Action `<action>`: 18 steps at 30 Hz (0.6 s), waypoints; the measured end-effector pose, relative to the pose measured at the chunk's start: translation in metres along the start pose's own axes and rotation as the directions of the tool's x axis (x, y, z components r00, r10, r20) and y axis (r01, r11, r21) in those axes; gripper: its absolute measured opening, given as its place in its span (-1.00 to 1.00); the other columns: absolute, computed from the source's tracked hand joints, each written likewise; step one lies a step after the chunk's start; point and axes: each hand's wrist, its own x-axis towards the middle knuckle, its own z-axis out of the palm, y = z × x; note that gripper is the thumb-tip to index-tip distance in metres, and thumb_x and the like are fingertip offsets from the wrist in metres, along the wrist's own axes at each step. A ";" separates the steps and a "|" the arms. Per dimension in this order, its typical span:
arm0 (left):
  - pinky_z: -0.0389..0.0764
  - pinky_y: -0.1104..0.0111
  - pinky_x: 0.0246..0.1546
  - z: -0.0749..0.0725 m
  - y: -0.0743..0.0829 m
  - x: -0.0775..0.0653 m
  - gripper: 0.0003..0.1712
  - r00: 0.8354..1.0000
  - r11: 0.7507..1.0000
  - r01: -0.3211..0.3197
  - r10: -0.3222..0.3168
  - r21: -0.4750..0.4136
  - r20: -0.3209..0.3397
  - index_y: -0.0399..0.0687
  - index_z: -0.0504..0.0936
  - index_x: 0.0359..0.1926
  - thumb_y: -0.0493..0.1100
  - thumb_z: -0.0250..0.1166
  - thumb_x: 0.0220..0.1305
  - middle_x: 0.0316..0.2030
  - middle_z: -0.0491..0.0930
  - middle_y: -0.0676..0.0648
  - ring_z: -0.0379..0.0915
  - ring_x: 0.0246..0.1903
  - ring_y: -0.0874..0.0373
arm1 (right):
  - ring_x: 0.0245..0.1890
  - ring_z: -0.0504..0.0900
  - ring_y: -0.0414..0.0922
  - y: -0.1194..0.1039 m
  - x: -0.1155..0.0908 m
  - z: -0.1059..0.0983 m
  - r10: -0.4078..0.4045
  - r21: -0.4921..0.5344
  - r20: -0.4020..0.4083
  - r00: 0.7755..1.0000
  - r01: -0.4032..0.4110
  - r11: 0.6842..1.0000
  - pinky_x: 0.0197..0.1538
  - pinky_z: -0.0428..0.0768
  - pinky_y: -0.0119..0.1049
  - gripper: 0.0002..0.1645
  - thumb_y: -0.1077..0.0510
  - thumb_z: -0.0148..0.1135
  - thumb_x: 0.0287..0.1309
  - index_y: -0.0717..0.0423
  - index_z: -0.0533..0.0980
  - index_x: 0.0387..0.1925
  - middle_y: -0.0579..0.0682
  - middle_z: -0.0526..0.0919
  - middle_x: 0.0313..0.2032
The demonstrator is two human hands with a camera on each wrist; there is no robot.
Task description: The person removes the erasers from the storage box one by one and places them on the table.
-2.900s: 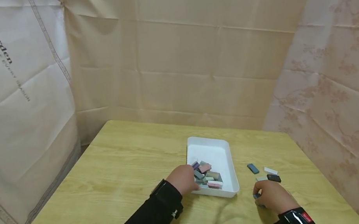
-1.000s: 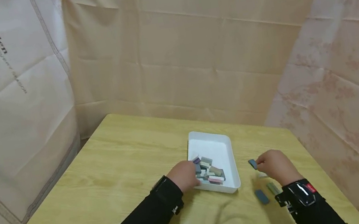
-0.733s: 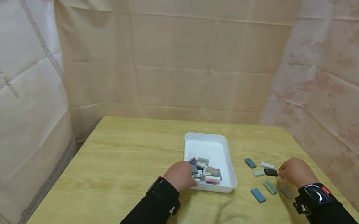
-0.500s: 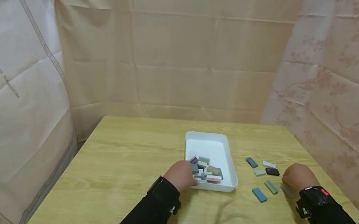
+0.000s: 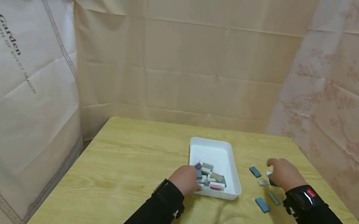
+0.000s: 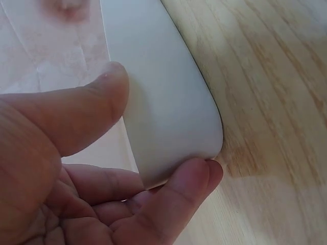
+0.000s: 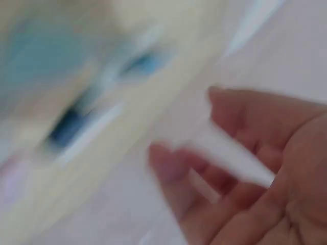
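My left hand [image 5: 185, 180] grips the near left side of a white plastic tray [image 5: 214, 149]. In the left wrist view the thumb lies on the tray wall [image 6: 163, 92] and the fingertips curl at its lower corner. Several small rectangular blocks, among them a pink-and-white block [image 5: 217, 186], lie heaped in the tray's near half. My right hand [image 5: 284, 173] hovers over blocks on the table, thumb and fingers apart with nothing between them in the right wrist view. It partly covers a white block [image 5: 268, 172] and a black block [image 5: 272, 183].
To the left of my right hand lie a dark blue block [image 5: 255, 172], a pale block [image 5: 263, 182], a blue block [image 5: 262, 205] and a green block [image 5: 274, 197]. The wooden table [image 5: 130, 156] ends at hanging cloths [image 5: 193, 66] behind and at the sides.
Since half a second ago my right hand has moved up and left from beside the brown block, its fingers spreading. Earlier it let go of a blue block. My left hand stays on the tray.
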 end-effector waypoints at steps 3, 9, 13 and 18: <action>0.43 0.35 -0.35 0.001 0.001 0.001 -0.53 1.000 1.000 0.006 -0.006 0.001 0.003 -0.09 0.55 -0.57 0.02 0.65 0.12 -0.58 0.45 0.07 0.30 -0.52 0.19 | -0.05 0.75 0.23 -0.059 0.015 0.000 -0.166 0.082 0.028 0.986 0.163 0.983 0.03 0.68 0.16 -0.55 0.34 0.46 0.19 0.27 0.64 0.14 0.30 0.76 -0.02; 0.40 0.36 -0.38 0.002 -0.005 0.003 -0.53 1.000 1.000 -0.025 0.025 0.011 -0.015 -0.06 0.54 -0.59 0.03 0.66 0.10 -0.60 0.44 0.09 0.28 -0.55 0.20 | -0.01 0.76 0.16 -0.137 0.042 0.031 -0.398 0.055 0.088 0.913 0.395 0.917 0.12 0.68 0.11 -0.55 0.43 0.44 0.11 0.23 0.71 0.08 0.20 0.80 -0.04; 0.37 0.37 -0.41 0.003 -0.005 0.003 -0.52 0.999 0.999 -0.035 0.035 0.023 -0.016 -0.04 0.53 -0.60 0.05 0.66 0.09 -0.62 0.41 0.11 0.27 -0.57 0.21 | -0.14 0.77 0.04 -0.150 0.053 0.050 -0.365 -0.028 0.079 0.928 0.368 0.929 0.05 0.70 0.02 -0.76 0.45 0.37 0.11 0.19 0.78 -0.22 0.10 0.83 -0.21; 0.37 0.37 -0.42 0.003 -0.007 0.006 -0.52 0.999 0.999 -0.037 0.037 0.013 -0.022 -0.03 0.53 -0.61 0.05 0.65 0.10 -0.62 0.40 0.11 0.27 -0.57 0.21 | -0.26 0.74 -0.01 -0.154 0.059 0.056 -0.323 -0.064 0.063 0.944 0.327 0.943 -0.05 0.70 -0.02 -0.89 0.38 0.39 0.15 0.16 0.76 -0.37 0.04 0.81 -0.32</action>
